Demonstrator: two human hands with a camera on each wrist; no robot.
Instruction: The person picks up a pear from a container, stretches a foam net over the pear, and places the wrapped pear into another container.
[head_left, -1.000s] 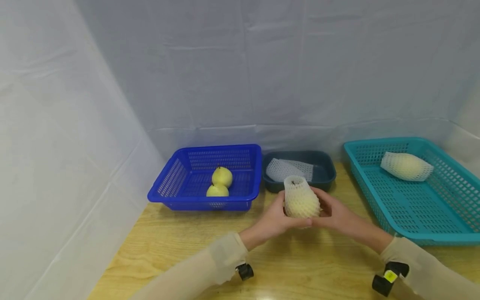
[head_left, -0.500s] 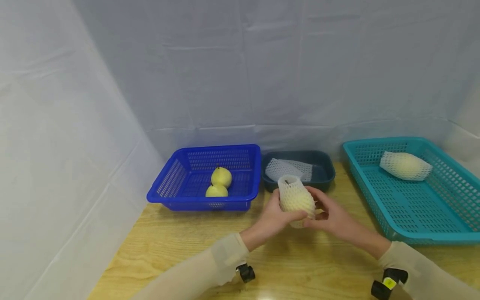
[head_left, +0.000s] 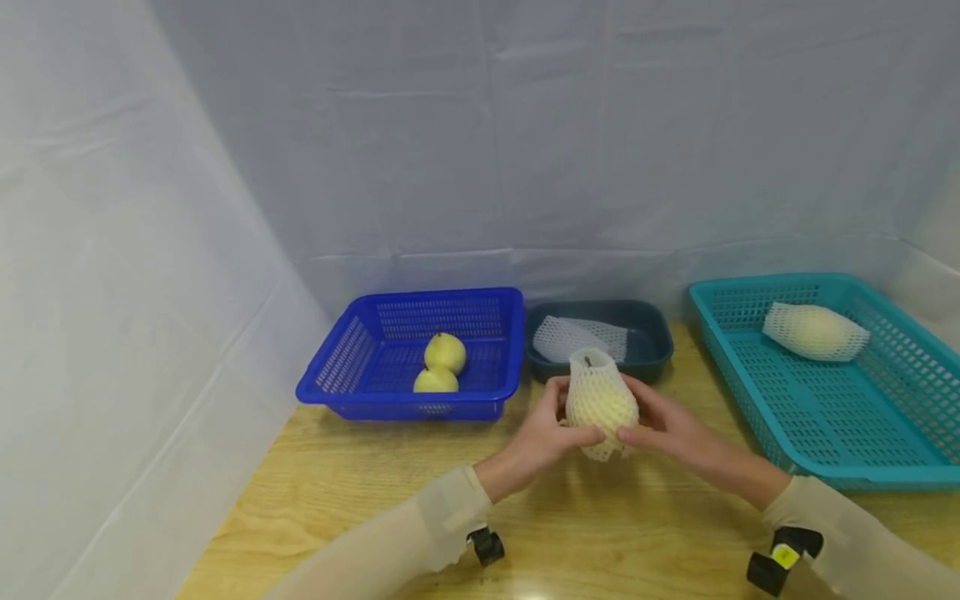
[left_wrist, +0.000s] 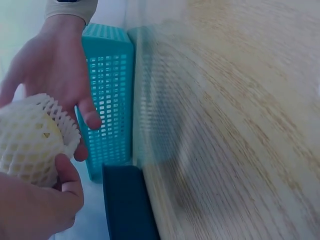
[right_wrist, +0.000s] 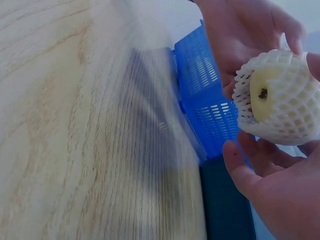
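Observation:
A pale yellow pear (right_wrist: 262, 95) in a white foam net sleeve (head_left: 602, 404) is held between both hands above the table, its stem end up inside the sleeve's narrow open top. My left hand (head_left: 536, 433) grips it from the left, thumb across the front near the lower edge. On the other side my right hand (head_left: 675, 429) holds it with fingers behind and thumb at the front. Seen from the wrists, the sleeve's wide end is open and the pear's dark-spotted bottom shows there. Most of the fingers behind the pear are hidden in the head view.
A blue basket (head_left: 408, 400) with two bare pears (head_left: 445, 354) stands at the back left. Spare foam nets (head_left: 570, 337) lie in a dark tray (head_left: 648, 342) behind the hands. The teal basket (head_left: 825, 454) on the right contains a netted pear (head_left: 817, 333).
The netted pear tilted slightly left, then came back upright. My thumbs have moved apart from each other onto its front, and the sleeve's lower edge now shows beneath them.

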